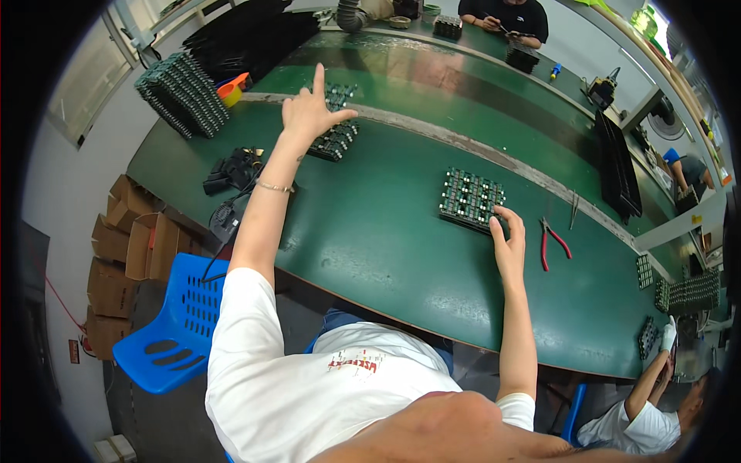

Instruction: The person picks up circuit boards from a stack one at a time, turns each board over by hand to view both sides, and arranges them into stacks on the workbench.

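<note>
My left hand [306,116] reaches far forward with its index finger stretched out and its thumb spread to the side. Beneath and beside it lies a stack of green circuit boards [337,141], partly hidden by the hand. A second stack of circuit boards [468,194] sits nearer the middle of the green table. At that stack's right corner is my right hand [509,241], thumb and fingertips bent against the edge of the boards. Red-handled pliers [545,247] lie to the right of this hand, and metal tweezers [574,210] rest just beyond them.
A tall pile of circuit boards [181,94] stands at the far left, beside orange and yellow tape [231,90]. Black cables and adapters [234,171] lie near the table's left edge. A blue chair [174,324] and cardboard boxes [116,262] stand left. Other people work across and at right.
</note>
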Available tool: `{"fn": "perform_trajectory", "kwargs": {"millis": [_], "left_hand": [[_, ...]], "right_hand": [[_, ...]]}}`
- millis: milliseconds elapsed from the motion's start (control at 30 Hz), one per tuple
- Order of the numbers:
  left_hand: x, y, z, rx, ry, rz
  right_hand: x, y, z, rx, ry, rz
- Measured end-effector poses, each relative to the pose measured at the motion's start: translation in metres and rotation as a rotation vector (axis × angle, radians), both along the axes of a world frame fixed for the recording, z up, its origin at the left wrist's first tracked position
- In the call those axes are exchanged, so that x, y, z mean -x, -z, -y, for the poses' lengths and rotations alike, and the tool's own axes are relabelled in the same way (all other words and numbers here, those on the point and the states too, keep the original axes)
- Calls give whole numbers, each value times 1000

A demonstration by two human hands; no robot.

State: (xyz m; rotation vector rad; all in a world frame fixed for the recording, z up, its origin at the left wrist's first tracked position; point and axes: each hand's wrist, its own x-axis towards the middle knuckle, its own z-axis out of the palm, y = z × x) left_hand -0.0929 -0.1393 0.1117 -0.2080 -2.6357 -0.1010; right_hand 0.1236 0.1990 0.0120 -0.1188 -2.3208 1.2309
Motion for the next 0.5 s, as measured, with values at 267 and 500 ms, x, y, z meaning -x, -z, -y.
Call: {"fn": "perform_trajectory", "kwargs": {"millis": [267, 500], "left_hand": [[34, 73, 9, 254, -135, 250], [29, 80, 11, 271, -137, 276]], "right_hand": [[0, -5, -1, 113, -2, 79], [-3, -7, 0, 77, -10, 44]]}}
